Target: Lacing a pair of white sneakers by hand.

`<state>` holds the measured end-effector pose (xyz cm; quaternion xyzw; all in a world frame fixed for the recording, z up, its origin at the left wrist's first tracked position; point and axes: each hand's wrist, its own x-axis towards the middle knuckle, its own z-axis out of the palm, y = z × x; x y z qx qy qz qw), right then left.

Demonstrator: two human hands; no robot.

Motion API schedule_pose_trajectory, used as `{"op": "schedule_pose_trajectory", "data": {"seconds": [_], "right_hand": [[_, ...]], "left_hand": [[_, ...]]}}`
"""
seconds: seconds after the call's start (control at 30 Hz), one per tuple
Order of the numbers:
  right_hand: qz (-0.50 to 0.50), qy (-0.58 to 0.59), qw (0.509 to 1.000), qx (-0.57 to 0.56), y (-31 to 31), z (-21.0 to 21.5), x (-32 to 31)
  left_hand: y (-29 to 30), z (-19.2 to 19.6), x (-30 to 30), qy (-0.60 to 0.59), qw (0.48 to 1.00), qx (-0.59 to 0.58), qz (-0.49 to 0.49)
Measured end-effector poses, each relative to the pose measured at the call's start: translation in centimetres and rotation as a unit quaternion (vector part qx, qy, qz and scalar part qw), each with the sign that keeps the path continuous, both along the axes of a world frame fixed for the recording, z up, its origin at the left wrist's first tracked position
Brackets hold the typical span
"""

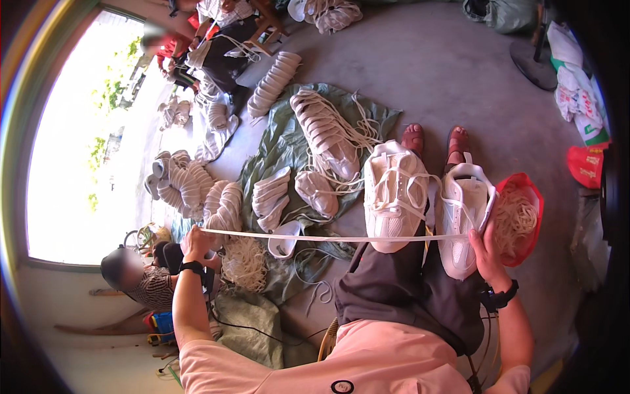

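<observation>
A flat white shoelace (341, 238) is stretched nearly level across my lap. My left hand (195, 244), arm out to the left, is closed around one end. The lace's other end meets the fingertips of my right hand (487, 255), which grips the outer side of a white sneaker (457, 253) on my right thigh. Whether the lace is threaded there is hidden by the fingers. Beside it, on my other leg, rests a second white sneaker (387, 226), its laces loosely crossed, with the stretched lace passing over its toe.
A red container (535, 223) of loose laces stands right of the sneakers. Stacked shoe uppers (321, 128) lie on a green sheet (262, 157), with a lace heap (243, 266) nearby. A person in stripes (151, 287) sits at left; others sit at far left. White bags (577, 85) stand at right.
</observation>
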<state>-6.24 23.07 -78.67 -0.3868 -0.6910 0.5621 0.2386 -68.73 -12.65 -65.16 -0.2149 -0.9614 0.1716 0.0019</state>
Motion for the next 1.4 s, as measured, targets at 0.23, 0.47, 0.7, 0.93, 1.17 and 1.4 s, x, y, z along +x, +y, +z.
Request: {"op": "schedule_pose_trajectory", "data": {"seconds": [0.23,0.47,0.7,0.93,1.17,1.4], "right_hand": [[-0.003,0.029,0.997,0.069,-0.2,1.0,-1.1],[0.004,0.073,0.997,0.039,-0.3,-0.2,-1.6],[-0.007,0.015,0.996,0.082,-1.9,0.9,-0.6],[-0.002,0.001,0.997,0.080,-2.1,0.0,-0.4],[-0.057,-0.197,0.934,0.292,-1.9,1.4,2.1],[0.058,-0.188,0.909,0.367,0.9,4.3,1.9]], "left_hand": [[-6.7,-1.5,-6.1,0.028,0.996,0.081,-0.027],[-20.6,0.9,-15.5,0.040,0.975,0.190,0.112],[-14.5,-1.4,-12.6,-0.238,0.838,0.365,0.329],[-6.9,-1.7,-3.7,0.098,0.978,0.181,0.027],[-3.7,-7.2,-4.7,0.173,0.951,0.248,-0.070],[-5.7,-8.5,-5.3,0.282,0.901,0.314,-0.101]]}}
